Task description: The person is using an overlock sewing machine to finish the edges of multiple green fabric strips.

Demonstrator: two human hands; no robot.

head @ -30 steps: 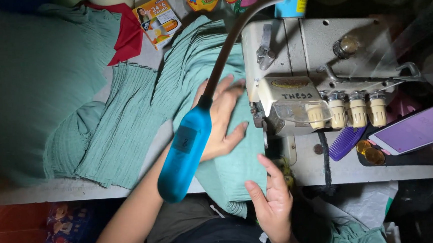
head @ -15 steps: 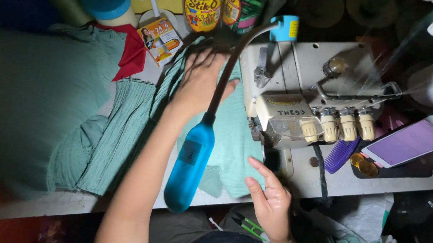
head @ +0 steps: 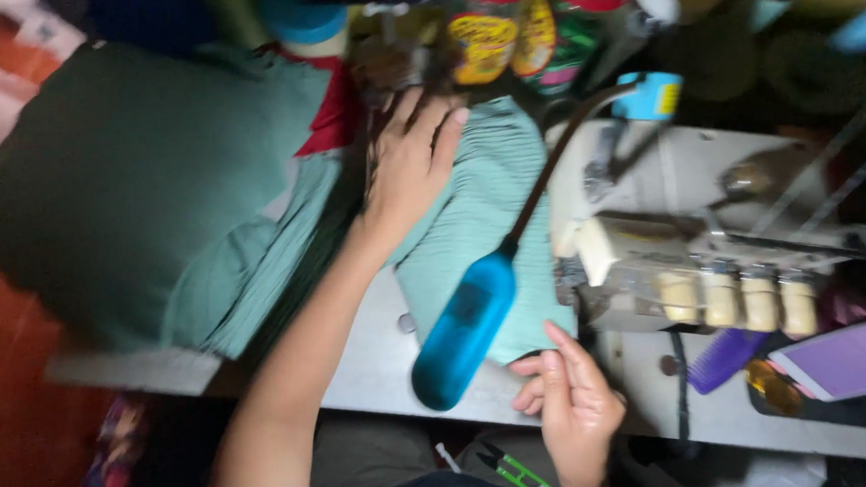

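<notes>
Cluttered sewing bench: left hand lies open and flat on the teal cloth toward the far edge, while right hand pinches its hem at the near edge beside the sewing machine. Risk, judged: the blue lamp overhangs the cloth and could snag it. Count: one cloth, one lamp, one machine, four knobs.

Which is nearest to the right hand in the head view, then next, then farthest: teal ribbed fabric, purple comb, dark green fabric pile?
From the right hand, low at centre:
1. Teal ribbed fabric: its near edge is at the fingertips, touching or nearly so.
2. Purple comb: to the right, on the table by the sewing machine.
3. Dark green fabric pile: far left, upper part of the table.
</notes>
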